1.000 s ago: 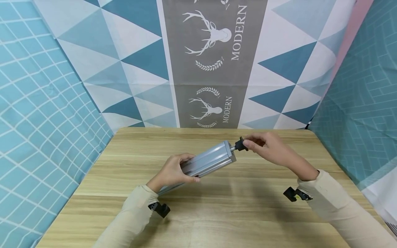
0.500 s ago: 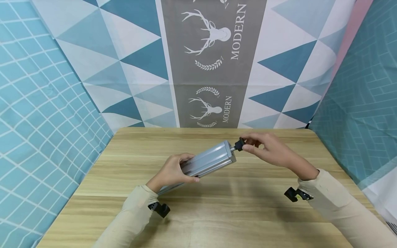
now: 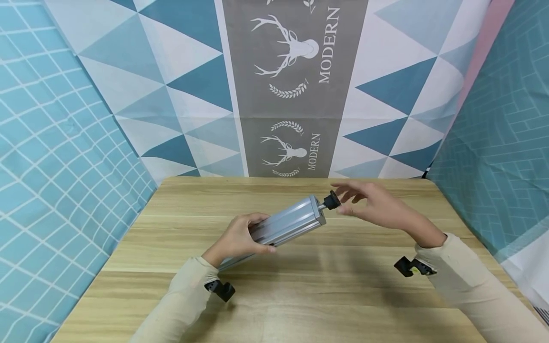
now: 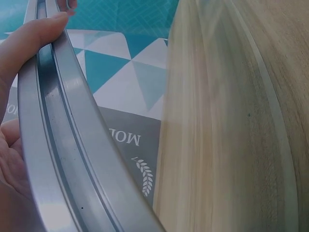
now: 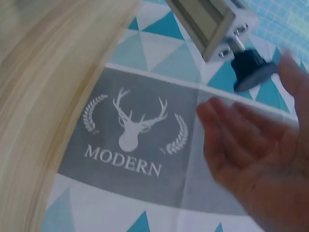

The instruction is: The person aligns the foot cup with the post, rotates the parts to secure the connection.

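A long grey aluminium profile (image 3: 291,221) with grooved sides slants up to the right over the table in the head view. My left hand (image 3: 241,237) grips it around its lower part, thumb on the near side. From its upper end plate juts a short threaded rod carrying a black levelling foot (image 3: 331,200) with a round base. Beside that foot is my right hand (image 3: 372,204), its fingers spread loosely around the base. In the right wrist view a gap shows between the fingers and the black foot (image 5: 251,70), and the hand holds nothing. The profile's lower end is hidden behind the left arm.
The wooden table (image 3: 300,295) spreads beneath both hands. Behind it hangs a patterned cloth (image 3: 291,71) with deer heads, and blue tiled cloths flank it on the left and right. A small black mount (image 3: 220,289) sits on each sleeve's cuff.
My right hand's fingers have come off the black foot and spread apart. The left hand and the profile have stayed in place.
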Demonstrator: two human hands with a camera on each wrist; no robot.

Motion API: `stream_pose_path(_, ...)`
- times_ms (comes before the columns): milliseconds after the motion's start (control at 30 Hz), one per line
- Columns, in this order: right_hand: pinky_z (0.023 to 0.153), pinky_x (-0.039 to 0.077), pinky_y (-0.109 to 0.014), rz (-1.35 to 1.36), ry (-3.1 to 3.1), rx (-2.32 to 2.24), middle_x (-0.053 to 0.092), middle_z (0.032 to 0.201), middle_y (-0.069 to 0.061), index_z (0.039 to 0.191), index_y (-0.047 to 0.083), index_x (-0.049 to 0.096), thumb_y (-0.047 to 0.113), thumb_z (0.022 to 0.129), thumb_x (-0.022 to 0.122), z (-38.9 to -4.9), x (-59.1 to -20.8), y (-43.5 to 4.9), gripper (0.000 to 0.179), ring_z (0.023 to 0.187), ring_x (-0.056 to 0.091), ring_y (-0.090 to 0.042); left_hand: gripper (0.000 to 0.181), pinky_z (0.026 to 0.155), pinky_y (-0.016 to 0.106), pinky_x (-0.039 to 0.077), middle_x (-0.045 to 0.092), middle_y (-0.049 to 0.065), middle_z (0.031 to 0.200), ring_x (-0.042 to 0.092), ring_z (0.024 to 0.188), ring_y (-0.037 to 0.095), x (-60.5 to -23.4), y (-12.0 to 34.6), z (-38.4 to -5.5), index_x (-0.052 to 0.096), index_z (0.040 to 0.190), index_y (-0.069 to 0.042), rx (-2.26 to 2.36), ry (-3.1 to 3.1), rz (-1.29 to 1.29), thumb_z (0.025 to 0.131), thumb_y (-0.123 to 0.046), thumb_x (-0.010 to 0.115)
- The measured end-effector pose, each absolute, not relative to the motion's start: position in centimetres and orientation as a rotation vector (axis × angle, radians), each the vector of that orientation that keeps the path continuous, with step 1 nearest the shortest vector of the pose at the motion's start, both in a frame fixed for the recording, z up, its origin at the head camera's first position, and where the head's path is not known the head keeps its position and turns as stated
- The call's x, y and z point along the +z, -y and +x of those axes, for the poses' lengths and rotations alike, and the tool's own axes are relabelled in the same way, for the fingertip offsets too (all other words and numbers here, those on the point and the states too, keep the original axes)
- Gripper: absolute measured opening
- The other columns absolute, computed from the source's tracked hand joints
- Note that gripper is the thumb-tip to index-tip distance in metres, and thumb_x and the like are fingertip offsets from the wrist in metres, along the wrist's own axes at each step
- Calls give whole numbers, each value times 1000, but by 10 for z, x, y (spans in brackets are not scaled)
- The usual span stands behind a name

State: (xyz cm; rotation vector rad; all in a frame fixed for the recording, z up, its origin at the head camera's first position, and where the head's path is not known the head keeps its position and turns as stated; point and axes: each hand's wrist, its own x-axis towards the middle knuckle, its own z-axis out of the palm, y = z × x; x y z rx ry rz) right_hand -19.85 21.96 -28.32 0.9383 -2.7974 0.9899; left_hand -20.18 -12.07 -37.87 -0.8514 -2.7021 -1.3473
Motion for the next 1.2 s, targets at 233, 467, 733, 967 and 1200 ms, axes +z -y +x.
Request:
stream_pose_path(233, 82, 52, -39, 1136, 2660, 937, 65, 119, -4, 132, 11, 57, 6, 79, 77, -201, -284, -222, 57, 98, 63, -18, 70, 80, 32, 50, 69, 3, 108, 62, 92, 14, -378, 123, -202, 65, 119, -9, -1353, 2700, -845, 60, -36, 91)
stream_pose_path(467, 61, 48, -28, 918, 2730, 945, 63, 79, 4, 100, 10, 69, 25, 88, 70, -199, -288, -217, 20, 68, 56, -12, 70, 80, 31, 50, 68, 3, 109, 63, 93, 14, -378, 122, -202, 64, 119, -8, -1344, 2696, -866, 60, -36, 90)
stream_pose_path(733, 50, 39, -28, 776, 2842, 917, 56, 62, 3, 77, 12, 66, 39, 97, 55, -197, -286, -210, 36, 53, 47, -12, 68, 79, 30, 50, 69, 4, 108, 62, 92, 13, -379, 121, -202, 65, 119, -8, -1345, 2696, -878, 61, -34, 90)
stream_pose_path(967, 84, 52, -41, 1035, 2783, 951, 63, 122, -7, 135, 10, 54, 21, 82, 76, -202, -282, -216, 59, 97, 64, -18, 68, 79, 30, 50, 69, 3, 106, 62, 90, 13, -378, 123, -203, 65, 118, -8, -1335, 2695, -857, 60, -33, 90)
stream_pose_path(1200, 80, 53, -37, 1110, 2690, 921, 67, 107, 1, 129, 11, 59, 12, 79, 78, -204, -287, -214, 53, 88, 64, -10, 67, 79, 30, 50, 69, 3, 107, 62, 90, 13, -378, 123, -203, 65, 118, -8, -1336, 2682, -878, 61, -33, 90)
